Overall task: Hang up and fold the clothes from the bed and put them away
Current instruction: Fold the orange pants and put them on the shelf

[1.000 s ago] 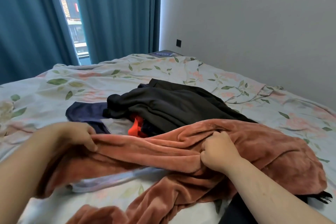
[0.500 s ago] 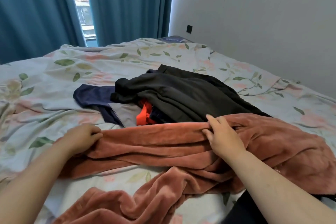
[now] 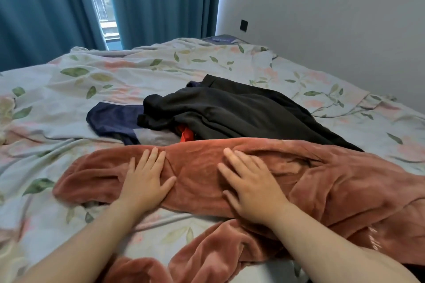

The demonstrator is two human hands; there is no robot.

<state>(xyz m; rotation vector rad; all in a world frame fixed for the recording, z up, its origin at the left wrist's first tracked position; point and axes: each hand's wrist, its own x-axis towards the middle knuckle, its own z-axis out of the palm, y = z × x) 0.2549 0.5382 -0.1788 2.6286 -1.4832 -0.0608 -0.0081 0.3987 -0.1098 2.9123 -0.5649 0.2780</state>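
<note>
Both hands are lying flat on the rust velvet garment, which is stretching across the near side of the bed. Left hand and right hand are pressing down, fingers straight and slightly spread, holding nothing. Black clothes are lying just behind.

Bare floral bedsheet lies open to a hand on the left and at the far side; a strip also shows near the front edge. The rust fleece garment blocks the middle from left of centre to the right edge, the black garment heaped just behind it, a navy piece beside that; the wall closes the right, curtains the far end
</note>
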